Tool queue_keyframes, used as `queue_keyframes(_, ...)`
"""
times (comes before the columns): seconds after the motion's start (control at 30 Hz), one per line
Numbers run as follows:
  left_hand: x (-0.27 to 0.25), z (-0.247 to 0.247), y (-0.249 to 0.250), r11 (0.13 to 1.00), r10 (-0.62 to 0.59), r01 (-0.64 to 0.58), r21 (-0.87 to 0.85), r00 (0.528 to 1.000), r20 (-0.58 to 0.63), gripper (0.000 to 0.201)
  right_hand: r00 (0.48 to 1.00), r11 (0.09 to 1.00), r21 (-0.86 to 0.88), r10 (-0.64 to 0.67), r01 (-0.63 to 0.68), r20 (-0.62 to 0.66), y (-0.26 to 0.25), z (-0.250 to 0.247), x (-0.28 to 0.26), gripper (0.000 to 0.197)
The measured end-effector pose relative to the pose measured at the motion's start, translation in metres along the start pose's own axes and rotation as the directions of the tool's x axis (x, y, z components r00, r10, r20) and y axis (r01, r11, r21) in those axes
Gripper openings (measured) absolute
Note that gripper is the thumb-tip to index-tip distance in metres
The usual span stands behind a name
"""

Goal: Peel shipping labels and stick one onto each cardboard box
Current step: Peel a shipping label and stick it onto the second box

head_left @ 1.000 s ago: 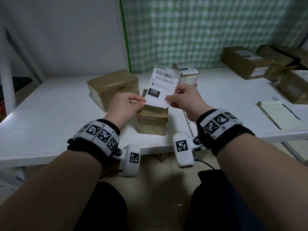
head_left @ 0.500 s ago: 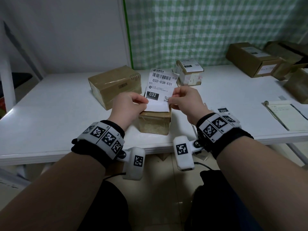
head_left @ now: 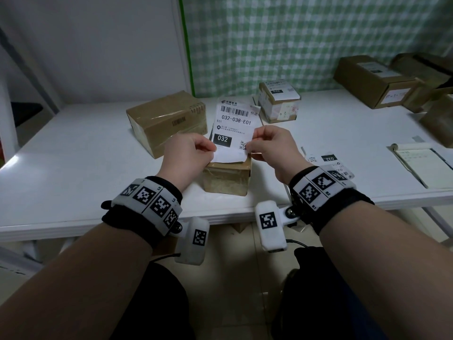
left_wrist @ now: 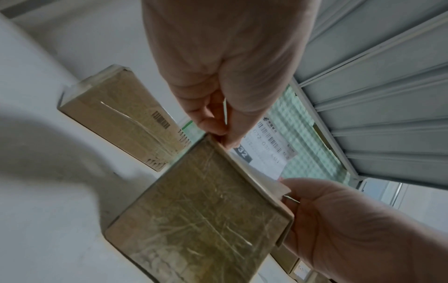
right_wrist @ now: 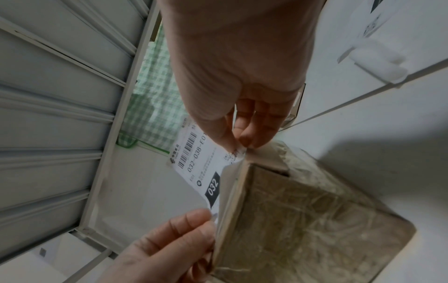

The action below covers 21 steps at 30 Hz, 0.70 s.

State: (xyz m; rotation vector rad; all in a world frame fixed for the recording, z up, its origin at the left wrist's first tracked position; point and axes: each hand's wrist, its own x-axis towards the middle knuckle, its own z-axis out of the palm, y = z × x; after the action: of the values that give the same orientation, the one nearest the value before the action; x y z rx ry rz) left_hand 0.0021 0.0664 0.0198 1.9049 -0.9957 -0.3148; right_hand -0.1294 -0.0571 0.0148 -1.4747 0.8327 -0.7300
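A white shipping label (head_left: pixel 235 123) printed "032-038-E01" stands nearly upright over a small taped cardboard box (head_left: pixel 226 180) near the table's front edge. My left hand (head_left: pixel 212 149) pinches its lower left edge. My right hand (head_left: pixel 252 146) pinches its lower right edge by the QR code. The label's blank bottom strip curls onto the box top. The left wrist view shows the box (left_wrist: pixel 201 206) below the label (left_wrist: pixel 266 151). The right wrist view shows my right hand (right_wrist: pixel 240 145) pinching the label (right_wrist: pixel 196 164) at the box's (right_wrist: pixel 303 220) corner.
A larger bare box (head_left: pixel 166 121) sits left of the label. A small labelled box (head_left: pixel 279 101) stands behind. More boxes (head_left: pixel 372 79) crowd the back right. Loose labels (head_left: pixel 328 163) lie by my right wrist and a notebook (head_left: pixel 421 165) at the far right on the white table (head_left: pixel 73 168).
Both hands have brought the label down and closer to the small box, so its bottom strip now rests on the box top.
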Motion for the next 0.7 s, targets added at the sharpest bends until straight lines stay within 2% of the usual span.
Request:
queue_keyframes(0.23,0.000,0.003,0.003,0.986,0.025,-0.028,0.165,0.999,0.021,0.018,1.000,0.999,-0.052,-0.004,0.005,0.017,0.006,-0.003,0.003,0.025)
queue_keyframes(0.4,0.001,0.010,0.014,0.969,-0.047,0.018,0.248,0.993,0.110,0.026,0.999,0.995,-0.099,-0.011,0.016,0.051,0.007,-0.007,0.002,0.020)
queue_keyframes(0.57,0.005,0.015,0.017,0.961,-0.084,0.019,0.277,0.970,0.227,0.059,0.998,0.993,-0.121,0.003,0.005,0.066,0.007,-0.009,0.002,0.015)
queue_keyframes(0.7,0.010,0.013,0.008,0.957,-0.116,0.034,0.287,0.955,0.272,0.086,0.990,0.991,-0.130,0.058,-0.041,0.130,0.010,-0.011,-0.004,0.008)
